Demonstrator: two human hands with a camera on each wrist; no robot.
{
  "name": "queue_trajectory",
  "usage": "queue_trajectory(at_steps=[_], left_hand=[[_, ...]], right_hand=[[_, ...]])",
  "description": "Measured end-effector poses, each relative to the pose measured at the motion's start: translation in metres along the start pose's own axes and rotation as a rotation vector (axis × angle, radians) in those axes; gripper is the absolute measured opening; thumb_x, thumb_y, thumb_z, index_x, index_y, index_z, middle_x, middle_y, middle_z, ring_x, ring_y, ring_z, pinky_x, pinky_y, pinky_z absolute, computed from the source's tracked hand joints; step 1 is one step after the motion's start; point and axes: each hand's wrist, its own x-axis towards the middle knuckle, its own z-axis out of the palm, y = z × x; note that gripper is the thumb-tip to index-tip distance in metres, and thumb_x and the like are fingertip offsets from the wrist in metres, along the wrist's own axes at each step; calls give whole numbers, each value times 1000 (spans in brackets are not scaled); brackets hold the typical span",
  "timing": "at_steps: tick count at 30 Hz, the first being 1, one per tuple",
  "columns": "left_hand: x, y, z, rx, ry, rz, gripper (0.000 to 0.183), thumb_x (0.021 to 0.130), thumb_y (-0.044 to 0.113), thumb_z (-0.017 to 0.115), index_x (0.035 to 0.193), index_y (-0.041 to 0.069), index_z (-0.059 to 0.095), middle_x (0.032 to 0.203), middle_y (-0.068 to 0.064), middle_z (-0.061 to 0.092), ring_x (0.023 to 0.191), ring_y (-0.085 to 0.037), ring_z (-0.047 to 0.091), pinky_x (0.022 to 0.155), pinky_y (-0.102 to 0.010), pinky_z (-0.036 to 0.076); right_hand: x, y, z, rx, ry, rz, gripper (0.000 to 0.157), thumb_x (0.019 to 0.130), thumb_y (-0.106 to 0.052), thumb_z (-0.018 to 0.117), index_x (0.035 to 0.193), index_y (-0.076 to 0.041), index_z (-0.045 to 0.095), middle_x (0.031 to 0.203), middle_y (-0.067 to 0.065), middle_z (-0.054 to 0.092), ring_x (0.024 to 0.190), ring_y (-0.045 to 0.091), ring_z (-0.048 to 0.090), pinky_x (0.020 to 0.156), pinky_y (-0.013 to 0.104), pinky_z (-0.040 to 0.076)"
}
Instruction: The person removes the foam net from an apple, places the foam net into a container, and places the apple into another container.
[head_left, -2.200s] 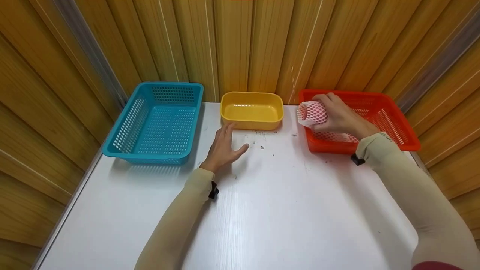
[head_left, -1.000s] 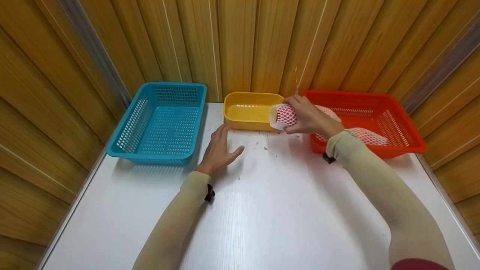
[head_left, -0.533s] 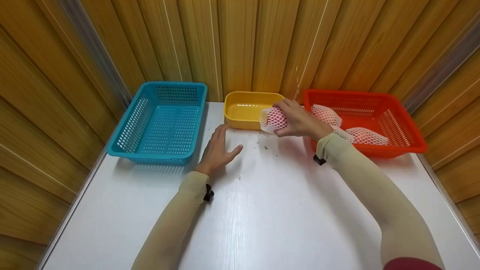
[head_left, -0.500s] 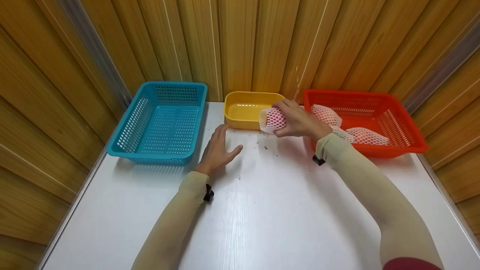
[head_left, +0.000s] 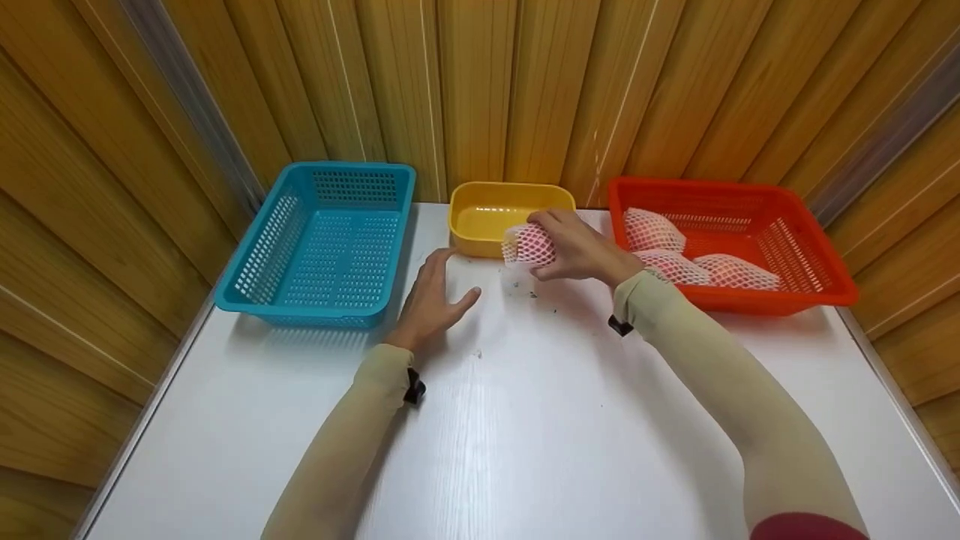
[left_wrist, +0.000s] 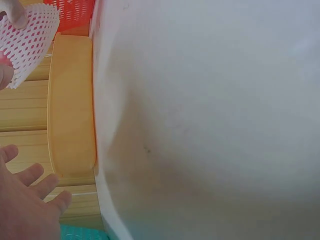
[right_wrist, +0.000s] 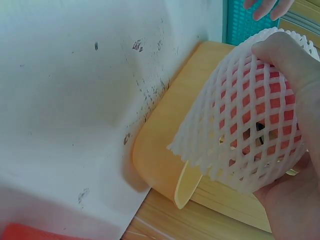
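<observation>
My right hand [head_left: 581,247] grips a red fruit in a white foam net [head_left: 534,246], holding it in front of the right part of a yellow box [head_left: 472,247]. In the right wrist view, a dark stem-like spot shows through the mesh of the net [right_wrist: 235,115]; the thumb lies across the net and the fruit is mostly covered by it. My left hand [head_left: 429,304] holds nothing, its fingers spread and thumb out, just left of the yellow box's front. Between the thumb of my left hand and the netted fruit there is a gap.
A red basket [head_left: 817,247] at the right holds three more netted fruits [head_left: 735,271]. At the left stands a teal basket [head_left: 330,255] with no fruit in it. Wooden panels [head_left: 480,90] rise behind the white table [head_left: 525,435], which has small dark marks.
My right hand has carried the netted fruit leftward from the red basket to the front of the yellow box. The left hand has shifted only slightly.
</observation>
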Motion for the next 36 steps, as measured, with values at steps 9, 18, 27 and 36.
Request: queue_trajectory(at_steps=[9,18,27,36], left_hand=[[-1,1,-3,10,-1,-30,82,94,47,70,157,11,31,163,-8,32,149,-25,31,124,-43,26],[-4,0,-4,14,-4,-30,82,94,50,68,157,12,30,162,-8,32,148,-24,32,123,-41,27],[-6,-3,-2,-14,9,-6,78,95,39,71,156,9,32,161,-11,33,149,-26,32,124,-41,25],[-6,-9,-3,-19,40,39,75,95,33,72,153,4,34,157,-14,37,147,-28,35,124,-40,26]], right_hand=[[8,-6,13,-11,-1,-20,89,78,-38,89,149,-14,42,145,10,48,132,29,44,115,53,40],[11,-11,29,-46,-11,-68,89,79,-42,88,150,-13,42,148,12,48,133,30,43,115,49,40],[16,-14,47,-56,-5,-77,86,79,-39,89,149,-14,44,146,13,50,133,32,44,114,50,41],[21,-18,61,-53,5,-88,86,79,-37,90,149,-14,45,139,14,47,128,32,43,111,49,43]])
